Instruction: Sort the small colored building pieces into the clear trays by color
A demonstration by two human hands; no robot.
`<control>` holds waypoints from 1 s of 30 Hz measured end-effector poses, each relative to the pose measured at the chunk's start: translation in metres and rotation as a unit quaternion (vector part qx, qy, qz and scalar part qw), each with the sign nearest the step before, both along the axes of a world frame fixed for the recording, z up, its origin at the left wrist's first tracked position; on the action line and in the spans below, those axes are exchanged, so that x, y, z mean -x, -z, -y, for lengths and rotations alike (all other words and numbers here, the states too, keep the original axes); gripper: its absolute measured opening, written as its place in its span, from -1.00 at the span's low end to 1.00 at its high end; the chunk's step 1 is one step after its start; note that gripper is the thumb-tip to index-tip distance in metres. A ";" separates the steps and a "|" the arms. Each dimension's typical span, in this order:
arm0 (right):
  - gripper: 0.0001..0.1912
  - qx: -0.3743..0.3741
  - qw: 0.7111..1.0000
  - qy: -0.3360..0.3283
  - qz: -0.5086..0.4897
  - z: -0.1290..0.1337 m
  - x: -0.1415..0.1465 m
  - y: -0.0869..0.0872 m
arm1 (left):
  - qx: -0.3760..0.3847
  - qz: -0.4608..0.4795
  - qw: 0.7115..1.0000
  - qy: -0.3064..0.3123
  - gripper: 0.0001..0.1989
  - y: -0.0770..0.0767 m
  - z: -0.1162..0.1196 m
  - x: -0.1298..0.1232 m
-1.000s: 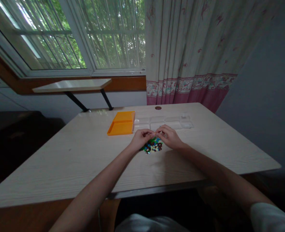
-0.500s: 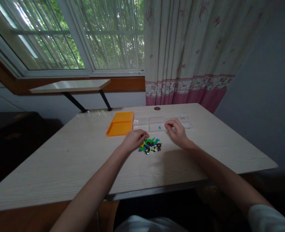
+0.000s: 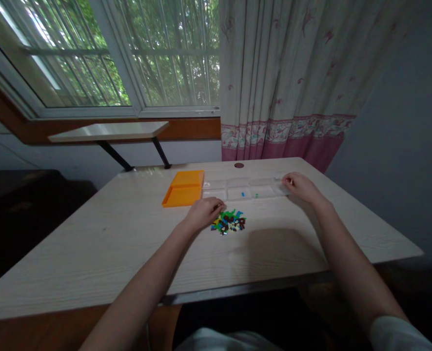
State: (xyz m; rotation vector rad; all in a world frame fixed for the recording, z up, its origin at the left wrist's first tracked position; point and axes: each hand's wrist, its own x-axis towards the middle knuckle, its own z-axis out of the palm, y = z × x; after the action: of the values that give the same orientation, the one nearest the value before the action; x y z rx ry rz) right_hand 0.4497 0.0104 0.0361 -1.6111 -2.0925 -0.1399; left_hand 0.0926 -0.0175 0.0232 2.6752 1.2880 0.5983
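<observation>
A pile of small coloured building bricks (image 3: 229, 222) lies on the table, in green, blue, brown, yellow and white. My left hand (image 3: 206, 212) rests at its upper left edge, fingers curled together; whatever they may hold is hidden. Behind the pile stretches a clear plastic compartment tray (image 3: 234, 199). One blue piece (image 3: 243, 194) sits in a middle front compartment, and a small green piece (image 3: 256, 195) in the one to its right. My right hand (image 3: 299, 186) is over the tray's right end, thumb and fingers pinched; anything between them is too small to make out.
An orange plastic case (image 3: 184, 188) lies opened flat at the tray's left end. A raised shelf (image 3: 109, 129) on dark legs stands at the back left of the table (image 3: 102, 253). Near the back edge is a round brown cable hole cover (image 3: 239, 165).
My right hand has moved right, from the tray's middle to its right end, uncovering the green piece. An orange bit seen at its fingertips earlier no longer shows clearly. My left hand stays put.
</observation>
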 end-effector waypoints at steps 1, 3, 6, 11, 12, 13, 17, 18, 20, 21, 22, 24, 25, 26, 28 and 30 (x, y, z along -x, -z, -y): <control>-0.79 0.025 0.999 0.021 0.009 -0.003 -0.010 0.004 | 0.000 -0.003 1.000 0.001 -0.72 0.001 0.000 0.000; -0.78 0.066 0.997 0.049 0.012 -0.006 -0.025 0.012 | 0.000 -0.009 1.000 0.002 -0.72 0.002 -0.001 0.000; -0.78 0.094 0.994 0.054 0.006 -0.008 -0.033 0.018 | -0.002 -0.016 1.000 0.004 -0.72 0.002 -0.002 0.000; -0.74 0.078 0.996 0.051 -0.013 -0.009 -0.031 0.013 | -0.003 -0.019 1.000 0.008 -0.73 0.001 -0.002 0.001; -0.73 0.069 0.996 0.050 -0.020 -0.008 -0.028 0.011 | -0.003 -0.019 1.000 0.010 -0.73 0.001 -0.001 0.001; -0.73 0.061 0.997 0.044 -0.028 -0.007 -0.023 0.009 | -0.002 -0.019 1.000 0.011 -0.73 0.001 -0.001 0.001; -0.73 0.075 0.994 -0.045 -0.062 0.003 0.017 0.002 | 0.000 -0.026 1.000 0.010 -0.73 0.001 0.000 0.001; -0.73 0.088 0.991 -0.080 -0.066 0.008 0.031 0.002 | 0.000 -0.028 1.000 0.008 -0.73 0.001 0.000 0.001; -0.74 0.137 0.973 -0.171 -0.070 0.018 0.061 0.003 | 0.001 -0.030 1.000 0.007 -0.73 0.001 0.000 0.000; -0.75 0.174 0.958 -0.218 -0.064 0.023 0.075 0.005 | 0.001 -0.029 1.000 0.008 -0.73 0.001 0.000 0.000; -0.76 0.194 0.947 -0.249 -0.059 0.028 0.088 0.007 | 0.002 -0.029 1.000 0.009 -0.73 0.001 0.000 0.000; -0.78 0.183 0.941 -0.280 -0.050 0.034 0.106 0.011 | 0.003 -0.029 1.000 0.013 -0.74 0.001 0.000 0.000; -0.78 0.174 0.939 -0.292 -0.045 0.036 0.112 0.013 | 0.004 -0.030 0.999 0.015 -0.74 0.001 0.000 -0.001; -0.79 0.168 0.938 -0.300 -0.040 0.038 0.116 0.015 | 0.005 -0.031 0.999 0.019 -0.74 0.001 0.000 -0.001; -0.81 0.159 0.938 -0.305 -0.033 0.038 0.119 0.017 | 0.011 -0.033 0.999 0.026 -0.74 0.001 0.001 -0.002; -0.82 0.157 0.940 -0.301 -0.032 0.038 0.120 0.018 | 0.019 -0.030 0.999 0.035 -0.75 0.001 0.002 -0.003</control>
State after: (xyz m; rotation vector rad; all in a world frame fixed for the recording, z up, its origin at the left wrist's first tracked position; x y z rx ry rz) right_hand 0.3300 -0.0276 0.0183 -1.0301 -2.5423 0.4670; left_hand 0.0960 -0.0196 0.0219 2.7143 1.2013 0.4827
